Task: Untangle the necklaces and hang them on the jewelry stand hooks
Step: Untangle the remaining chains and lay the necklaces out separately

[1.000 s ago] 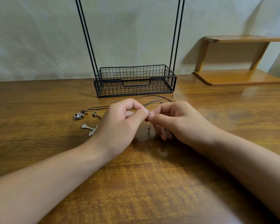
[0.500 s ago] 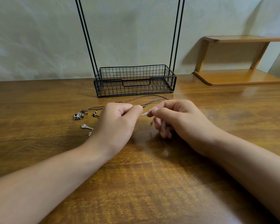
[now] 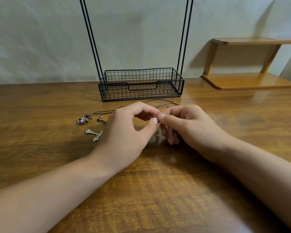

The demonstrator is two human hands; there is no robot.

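Head view: both hands meet over the wooden table [image 3: 158,190], just in front of the black wire jewelry stand [image 3: 141,84], whose basket base sits on the table with two pairs of thin uprights rising out of frame. The left hand [image 3: 129,130] has its thumb and forefinger curled together in a tight pinch grip on a fine chain [image 3: 157,130]; the right hand [image 3: 186,125] pinches the same chain from the other side, thumb tip touching the left fingertips. A short length of the chain hangs down between the hands to the table. Half a second ago the pinch points were slightly apart with the chain stretched between them; now they have closed together again and the hands sit a little lower.

Dark cords [image 3: 165,102] of the necklaces loop on the table behind the knuckles, trailing left to a small dark pendant [image 3: 82,121]. A silver cross pendant [image 3: 95,134] lies nearer, just beside the left hand, more exposed than before. A wooden shelf [image 3: 249,79] stands at the far right against the wall.
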